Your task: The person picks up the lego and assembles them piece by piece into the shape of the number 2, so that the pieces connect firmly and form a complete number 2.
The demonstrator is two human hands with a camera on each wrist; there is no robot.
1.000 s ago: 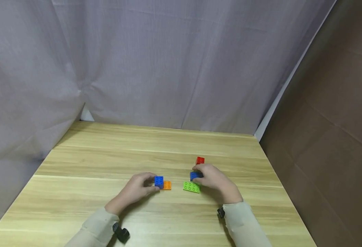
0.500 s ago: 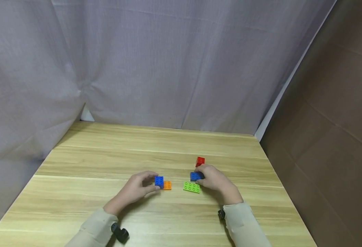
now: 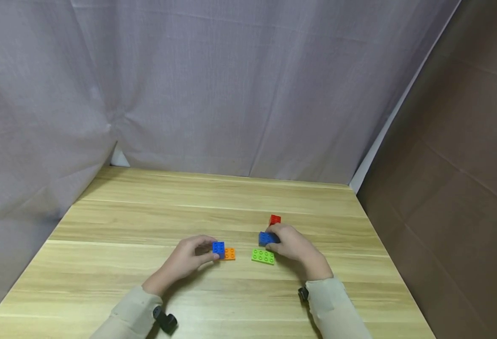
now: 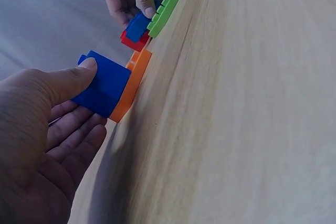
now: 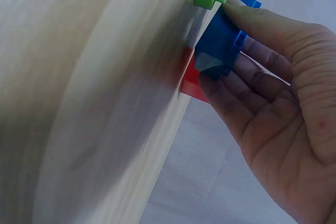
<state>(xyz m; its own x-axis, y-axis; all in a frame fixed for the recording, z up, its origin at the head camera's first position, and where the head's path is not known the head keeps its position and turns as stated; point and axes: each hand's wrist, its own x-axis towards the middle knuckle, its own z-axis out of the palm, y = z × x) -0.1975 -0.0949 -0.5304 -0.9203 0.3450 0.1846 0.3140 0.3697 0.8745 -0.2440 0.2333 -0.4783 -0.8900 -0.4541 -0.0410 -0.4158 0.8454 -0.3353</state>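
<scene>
My left hand (image 3: 183, 260) pinches a blue studded toy brick (image 3: 218, 250) between thumb and fingers. That brick sits on one end of a thin orange brick (image 3: 229, 254), whose studs show to its right; in the left wrist view the thumb (image 4: 86, 69) presses the blue brick's side. My right hand (image 3: 292, 243) grips a longer blue brick (image 3: 267, 238) by its right end. In the right wrist view this blue brick (image 5: 218, 38) is tilted, a gap and shadow between it and the wooden table. The right fingers hide part of it.
A thin green brick (image 3: 263, 256) lies on the wooden table (image 3: 214, 306) just nearer than the right-hand brick. Behind the right hand stands a red brick (image 3: 275, 219), partly covered by the fingers. Grey cloth (image 3: 214, 94) hangs behind the table, with brown cloth (image 3: 456, 188) at the right.
My right hand has raised its blue brick a little and shifted it slightly left and away; it is more tilted now. The left hand and its bricks stay practically in place.
</scene>
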